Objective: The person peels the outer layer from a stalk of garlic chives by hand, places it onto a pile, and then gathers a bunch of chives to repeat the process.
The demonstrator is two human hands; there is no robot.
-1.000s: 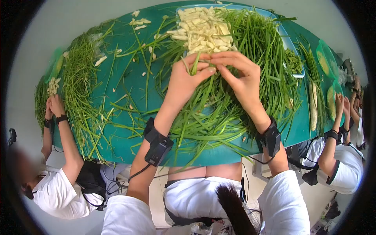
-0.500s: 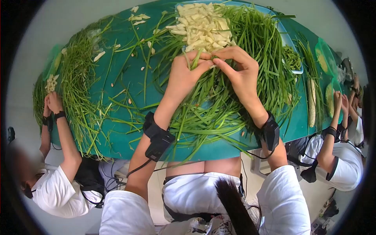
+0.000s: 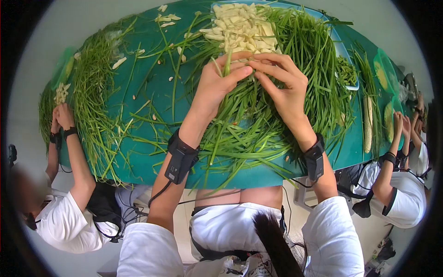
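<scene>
My left hand (image 3: 218, 85) pinches a green stalk (image 3: 227, 68) upright between thumb and fingers. My right hand (image 3: 285, 83) meets it fingertip to fingertip, its fingers closed on the top of the same stalk. Both hands hover over a big heap of green stalks (image 3: 258, 124) on the teal table (image 3: 152, 97). Just beyond the fingers lies a pile of pale peeled pieces (image 3: 240, 27). Black bands with cables sit on both my wrists.
A second heap of green stalks (image 3: 94, 101) lies at the left, where another person's hands (image 3: 62, 117) work. At the right, a person's hands (image 3: 401, 124) are near a corn cob (image 3: 368, 124) and green bowls (image 3: 385, 69). A tray (image 3: 344, 51) holds cut green bits.
My hands have stayed together on the stalk, with small shifts of the fingers. The view has shifted slightly.
</scene>
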